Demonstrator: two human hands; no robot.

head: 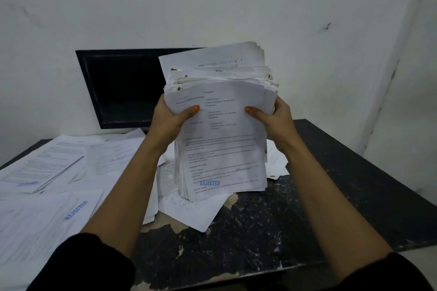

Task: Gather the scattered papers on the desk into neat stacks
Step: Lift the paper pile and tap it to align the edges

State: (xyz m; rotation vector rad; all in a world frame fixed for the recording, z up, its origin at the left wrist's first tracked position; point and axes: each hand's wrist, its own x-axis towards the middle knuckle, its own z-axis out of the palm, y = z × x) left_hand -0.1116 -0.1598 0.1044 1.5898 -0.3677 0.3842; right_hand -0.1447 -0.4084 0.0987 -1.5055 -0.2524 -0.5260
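My left hand (171,117) and right hand (275,118) grip 1 thick stack of papers (222,139) upright over the desk (295,215), thumbs on front; my fingers are hidden behind it. Loose sheets (47,172) lie left, cut off; their print is unreadable. The stack partly covers the monitor (120,87).

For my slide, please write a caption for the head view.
Both hands, left hand and right hand, hold a paper stack upright on the desk among loose sheets.
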